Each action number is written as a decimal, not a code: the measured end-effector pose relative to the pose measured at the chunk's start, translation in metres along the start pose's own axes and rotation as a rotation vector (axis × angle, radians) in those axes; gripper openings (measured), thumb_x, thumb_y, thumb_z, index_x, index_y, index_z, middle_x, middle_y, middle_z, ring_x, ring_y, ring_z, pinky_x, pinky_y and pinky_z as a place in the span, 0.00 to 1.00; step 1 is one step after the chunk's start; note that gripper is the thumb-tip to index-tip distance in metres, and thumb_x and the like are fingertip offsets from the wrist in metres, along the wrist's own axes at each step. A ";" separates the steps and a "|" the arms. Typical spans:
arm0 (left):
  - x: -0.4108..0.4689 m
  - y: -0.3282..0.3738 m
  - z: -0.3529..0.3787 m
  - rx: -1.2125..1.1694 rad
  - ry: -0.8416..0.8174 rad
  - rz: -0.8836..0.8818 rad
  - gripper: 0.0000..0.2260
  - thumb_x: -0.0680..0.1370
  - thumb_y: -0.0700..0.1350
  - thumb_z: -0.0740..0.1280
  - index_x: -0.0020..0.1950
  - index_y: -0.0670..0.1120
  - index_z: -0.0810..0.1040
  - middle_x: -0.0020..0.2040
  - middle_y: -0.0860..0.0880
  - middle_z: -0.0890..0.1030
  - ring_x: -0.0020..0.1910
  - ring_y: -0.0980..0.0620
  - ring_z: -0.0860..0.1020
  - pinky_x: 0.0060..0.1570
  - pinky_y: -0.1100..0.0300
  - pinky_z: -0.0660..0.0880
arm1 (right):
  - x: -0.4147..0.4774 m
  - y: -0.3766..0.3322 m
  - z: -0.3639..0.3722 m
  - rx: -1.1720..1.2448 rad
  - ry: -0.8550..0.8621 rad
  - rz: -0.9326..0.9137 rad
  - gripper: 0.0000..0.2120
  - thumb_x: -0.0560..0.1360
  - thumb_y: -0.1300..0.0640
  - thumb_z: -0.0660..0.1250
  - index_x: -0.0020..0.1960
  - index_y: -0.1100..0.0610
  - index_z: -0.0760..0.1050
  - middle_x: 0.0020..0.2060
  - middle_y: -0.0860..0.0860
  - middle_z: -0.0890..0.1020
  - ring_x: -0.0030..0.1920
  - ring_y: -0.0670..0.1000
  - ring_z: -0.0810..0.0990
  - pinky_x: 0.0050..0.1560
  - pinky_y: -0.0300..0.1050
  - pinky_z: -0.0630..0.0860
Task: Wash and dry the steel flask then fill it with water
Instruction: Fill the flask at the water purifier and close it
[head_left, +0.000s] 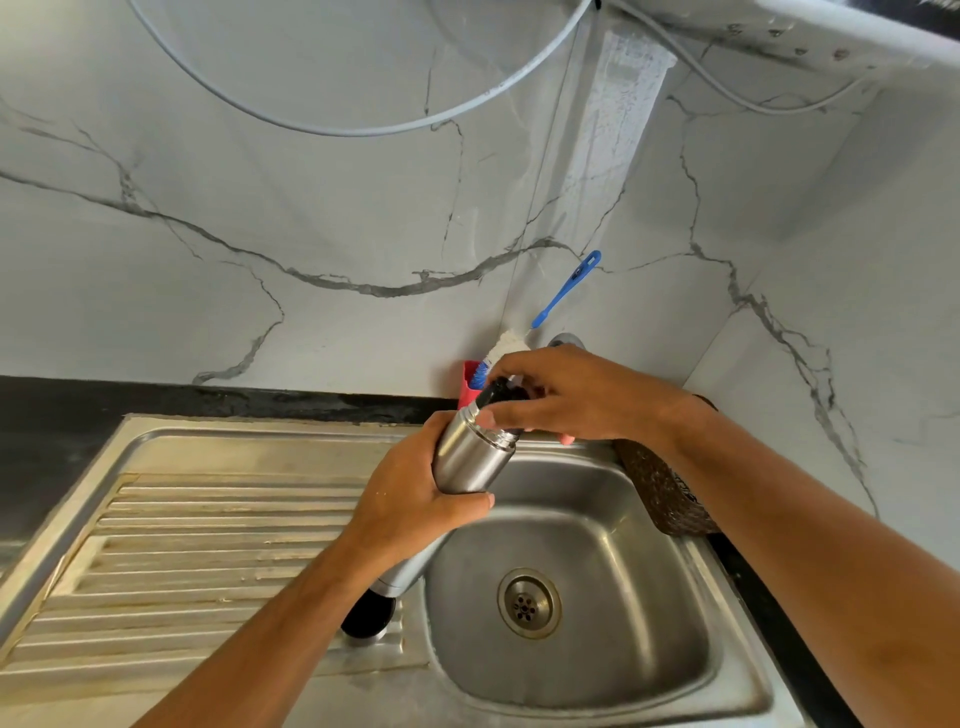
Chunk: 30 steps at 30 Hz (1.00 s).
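Left hand (415, 499) grips steel flask (470, 457) tilted over sink (613, 670) to steady it; right hand (561, 397) curls round black cap (501, 391), apparently unscrewing.

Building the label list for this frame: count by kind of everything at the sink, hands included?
steel flask: 1
black cap: 1
hands: 2, left hand gripping the flask, right hand curled over the cap
bottle brush: 1
red holder: 1
brown speckled pad: 1
sink: 1
Total: 8
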<state>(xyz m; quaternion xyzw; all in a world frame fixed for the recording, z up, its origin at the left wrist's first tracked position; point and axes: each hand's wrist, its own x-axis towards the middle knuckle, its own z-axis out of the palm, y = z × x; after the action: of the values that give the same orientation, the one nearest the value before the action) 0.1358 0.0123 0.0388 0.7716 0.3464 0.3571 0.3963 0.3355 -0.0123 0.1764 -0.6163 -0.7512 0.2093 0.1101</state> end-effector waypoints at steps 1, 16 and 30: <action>0.000 0.001 0.001 -0.001 0.002 0.008 0.29 0.65 0.50 0.81 0.62 0.62 0.73 0.47 0.65 0.81 0.43 0.60 0.82 0.37 0.70 0.74 | 0.000 -0.002 0.004 -0.065 0.037 0.028 0.21 0.77 0.32 0.67 0.52 0.50 0.80 0.37 0.45 0.82 0.35 0.46 0.82 0.35 0.41 0.78; -0.001 0.006 0.011 -0.020 0.053 -0.007 0.29 0.67 0.50 0.83 0.63 0.60 0.74 0.47 0.61 0.83 0.43 0.59 0.83 0.40 0.60 0.81 | 0.009 -0.004 0.037 -0.426 0.389 -0.004 0.21 0.83 0.34 0.52 0.42 0.48 0.70 0.29 0.45 0.72 0.35 0.52 0.75 0.43 0.53 0.77; -0.008 -0.004 -0.006 0.038 0.056 0.004 0.28 0.66 0.51 0.82 0.61 0.61 0.73 0.47 0.60 0.84 0.43 0.58 0.84 0.41 0.53 0.82 | 0.017 -0.001 0.052 -0.364 0.476 -0.256 0.24 0.81 0.34 0.51 0.43 0.50 0.74 0.28 0.47 0.75 0.31 0.53 0.74 0.34 0.49 0.73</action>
<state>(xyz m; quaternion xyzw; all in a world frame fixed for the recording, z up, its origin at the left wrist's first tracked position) 0.1263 0.0096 0.0357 0.7694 0.3626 0.3729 0.3708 0.3088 -0.0053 0.1294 -0.5580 -0.8008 -0.0941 0.1963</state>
